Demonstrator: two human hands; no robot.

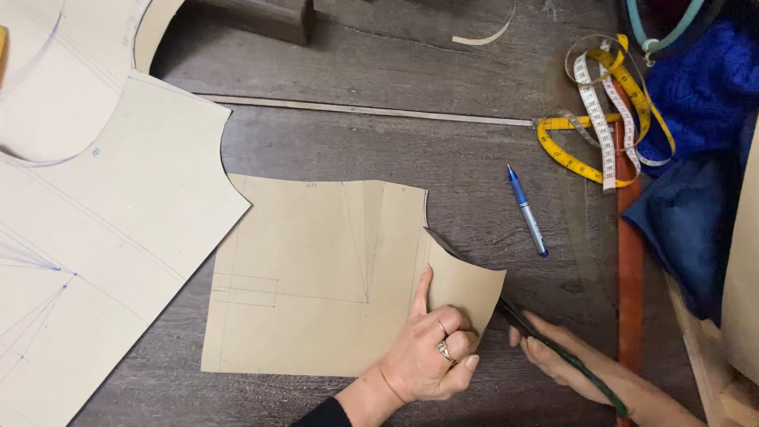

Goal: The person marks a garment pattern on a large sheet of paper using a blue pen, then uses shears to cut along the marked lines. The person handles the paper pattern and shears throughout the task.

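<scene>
Left hand [431, 348] pinches the lifted flap of a tan paper pattern piece [316, 277] near the tabletop's [474, 158] bottom edge; right hand [553, 356], half cut off there, grips dark scissors [553, 348], blades hidden beneath the flap; larger pattern sheets [103, 213] run off the left edge.

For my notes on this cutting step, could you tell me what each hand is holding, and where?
The left hand pins the brown paper pattern piece at its right edge. The right hand holds dark scissors by the handles, blades at that edge.
</scene>
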